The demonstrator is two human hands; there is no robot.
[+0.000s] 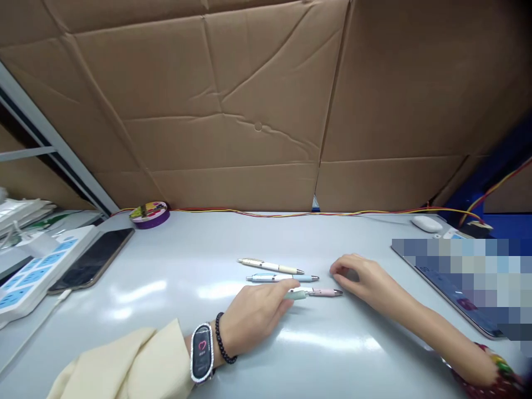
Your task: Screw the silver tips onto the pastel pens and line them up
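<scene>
My left hand (257, 313), at lower centre, has its fingers closed over a mint-green pen (296, 295). Only the front part of that pen shows; the rest is under the hand. A pink pen (326, 292) lies just beyond its tip, partly overlapped by it. Past my fingers, a light-blue pen (270, 278) and a cream pen (272, 266) lie side by side, tips to the right. My right hand (359, 274) rests on the table right of the pens, fingers curled, thumb and index tips close together; no object shows between them.
On the left are a power strip (78, 235) and a dark phone (97, 257) with a white cable. A round purple tin (152, 215) stands at the back. A tablet (436, 288) and white mouse (426, 224) lie right. Cardboard (249, 83) walls the back; thin wires run along it.
</scene>
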